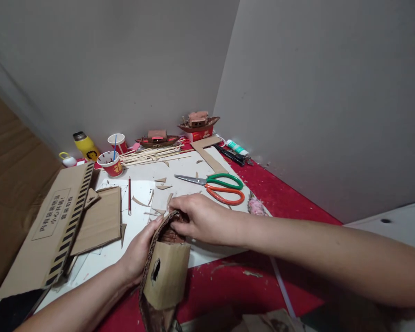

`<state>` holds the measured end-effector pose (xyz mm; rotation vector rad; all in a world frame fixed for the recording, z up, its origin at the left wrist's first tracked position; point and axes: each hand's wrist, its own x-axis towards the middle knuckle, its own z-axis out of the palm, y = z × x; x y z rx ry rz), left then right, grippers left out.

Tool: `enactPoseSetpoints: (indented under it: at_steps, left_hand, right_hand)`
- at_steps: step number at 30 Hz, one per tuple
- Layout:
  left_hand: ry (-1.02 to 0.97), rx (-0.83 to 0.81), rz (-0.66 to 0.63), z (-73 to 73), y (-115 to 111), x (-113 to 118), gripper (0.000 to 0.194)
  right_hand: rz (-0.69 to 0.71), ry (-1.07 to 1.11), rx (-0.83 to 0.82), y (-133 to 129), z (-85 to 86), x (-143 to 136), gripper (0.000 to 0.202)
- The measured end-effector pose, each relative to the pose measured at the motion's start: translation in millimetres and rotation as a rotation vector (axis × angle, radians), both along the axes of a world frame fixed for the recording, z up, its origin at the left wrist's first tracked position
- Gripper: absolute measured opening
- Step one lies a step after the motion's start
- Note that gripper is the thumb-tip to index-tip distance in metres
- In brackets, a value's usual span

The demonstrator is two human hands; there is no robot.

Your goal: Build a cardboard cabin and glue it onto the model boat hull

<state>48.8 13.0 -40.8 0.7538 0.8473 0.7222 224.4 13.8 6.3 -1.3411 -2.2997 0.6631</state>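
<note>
Cardboard boat (167, 276) is held over the red surface (221, 286), its side clamped in the grip of the left hand (140, 248), seemingly for steadiness, while the right hand (201, 220) pinches the far end, thumb inside, seemingly to control this edge

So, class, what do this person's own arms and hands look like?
The left hand and right hand are ungloved. The left forearm and right forearm are bare where they show, with no sleeve, watch or bracelet visible.
</note>
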Motion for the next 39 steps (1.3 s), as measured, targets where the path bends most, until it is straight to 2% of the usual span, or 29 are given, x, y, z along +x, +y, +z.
enactPoseSetpoints:
  at_steps: [5,8,11,15,20,23,27,31,35,39]
  left_hand:
    - [0.084,0.018,0.000,-13.2,-0.9,-6.6,0.030]
    - [0.047,-0.092,0.004,-7.8,-0.6,-3.8,0.029]
    - [0.004,-0.152,-0.010,0.8,0.6,-0.3,0.030]
    - [-0.003,-0.144,-0.018,1.6,1.0,-0.5,0.030]
    - [0.065,0.006,-0.044,-2.9,-1.1,-2.0,0.029]
    - [0.046,-0.006,-0.030,-1.4,0.2,-2.4,0.027]
    - [-0.018,-0.150,-0.027,1.6,4.3,-3.3,0.025]
    - [-0.061,-0.166,0.007,3.5,4.8,-3.2,0.023]
    - [-0.021,-0.191,-0.019,3.7,1.6,-3.6,0.026]
    - [0.031,-0.020,-0.061,-1.8,0.3,-5.7,0.031]
  right_hand:
    - [-0.013,-0.055,-0.057,2.1,-8.1,-7.1,0.006]
    - [0.020,-0.036,-0.114,5.6,-3.7,-2.3,0.005]
    - [0.044,-0.002,-0.146,5.6,8.1,6.9,0.007]
    - [0.037,-0.027,-0.095,0.3,17.7,11.3,0.013]
    - [-0.005,-0.182,0.007,-1.5,8.5,0.9,0.012]
    - [-0.023,-0.219,0.027,0.8,6.0,-2.5,0.011]
    - [0.013,-0.128,-0.052,2.2,16.5,4.5,0.007]
    - [-0.010,-0.058,-0.065,0.4,21.9,11.0,0.020]
    - [0.052,0.029,-0.029,-1.2,10.9,10.2,0.023]
    - [0.120,0.192,0.041,-0.2,-3.0,10.6,0.024]
